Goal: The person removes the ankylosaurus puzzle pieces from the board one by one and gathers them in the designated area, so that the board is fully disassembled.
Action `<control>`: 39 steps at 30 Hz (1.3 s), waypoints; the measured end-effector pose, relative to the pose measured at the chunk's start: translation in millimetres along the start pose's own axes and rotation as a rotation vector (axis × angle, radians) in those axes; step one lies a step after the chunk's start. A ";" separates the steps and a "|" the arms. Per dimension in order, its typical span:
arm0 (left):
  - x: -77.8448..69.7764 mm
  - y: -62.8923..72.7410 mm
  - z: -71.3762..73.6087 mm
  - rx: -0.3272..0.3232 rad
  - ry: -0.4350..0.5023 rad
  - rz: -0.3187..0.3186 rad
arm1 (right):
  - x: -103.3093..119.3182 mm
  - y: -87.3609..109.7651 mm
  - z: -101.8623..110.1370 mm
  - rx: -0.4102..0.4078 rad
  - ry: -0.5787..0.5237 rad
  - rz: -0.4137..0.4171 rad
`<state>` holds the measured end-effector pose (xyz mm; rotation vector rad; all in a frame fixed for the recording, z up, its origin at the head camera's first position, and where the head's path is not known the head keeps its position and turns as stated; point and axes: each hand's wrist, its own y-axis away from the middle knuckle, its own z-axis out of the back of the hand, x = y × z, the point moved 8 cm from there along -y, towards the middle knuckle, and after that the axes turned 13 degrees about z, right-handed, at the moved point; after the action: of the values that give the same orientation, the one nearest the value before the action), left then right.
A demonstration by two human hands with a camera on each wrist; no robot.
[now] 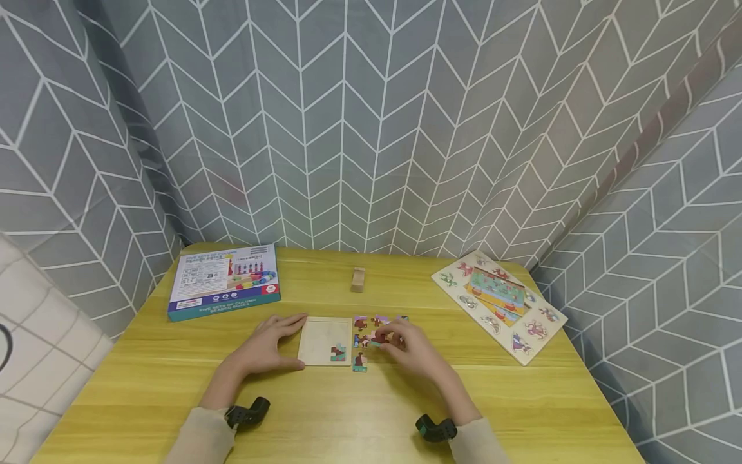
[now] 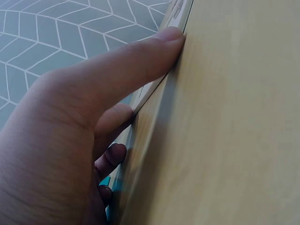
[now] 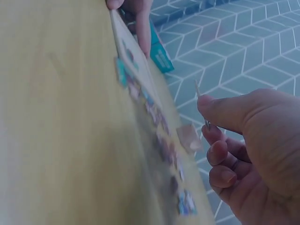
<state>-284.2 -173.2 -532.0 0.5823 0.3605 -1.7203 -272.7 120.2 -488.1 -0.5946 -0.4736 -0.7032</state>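
Note:
My left hand (image 1: 261, 348) holds the left side of a square wooden puzzle tray (image 1: 317, 338), thumb by the near corner and index finger by the far corner. In the left wrist view its thumb (image 2: 150, 54) lies along the tray's edge. One brown and teal jigsaw piece (image 1: 338, 352) lies inside the tray's near right corner. Just right of the tray, several loose jigsaw pieces (image 1: 360, 362) are spread on the table. Above them my right hand (image 1: 414, 351) pinches a thin jigsaw piece (image 3: 197, 87) between thumb and index finger, seen edge-on in the right wrist view.
A small wooden block (image 1: 357, 280) stands behind the pieces. At the back left lies a bead-set box (image 1: 225, 282). To the right, a wooden peg board (image 1: 501, 306) with animal pictures carries colourful picture cards (image 1: 498, 293). A patterned curtain (image 1: 359, 129) borders the table's far edge.

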 end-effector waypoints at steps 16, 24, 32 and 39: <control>0.1 -0.3 1.3 0.003 0.010 0.004 | -17.0 35.8 -13.2 0.039 -0.014 -0.049; 1.3 -0.3 1.2 0.006 0.008 0.007 | -14.1 37.5 -18.3 0.011 0.012 -0.039; 2.6 -1.0 0.0 -0.003 0.005 -0.004 | -16.4 39.0 -22.1 0.021 0.014 -0.041; 3.3 -1.2 -1.4 -0.006 0.007 -0.008 | -16.9 40.9 -21.3 0.009 -0.026 -0.029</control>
<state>-285.6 -174.8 -535.1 0.5828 0.3734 -1.7246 -250.6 139.2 -527.6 -0.5899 -0.5099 -0.7209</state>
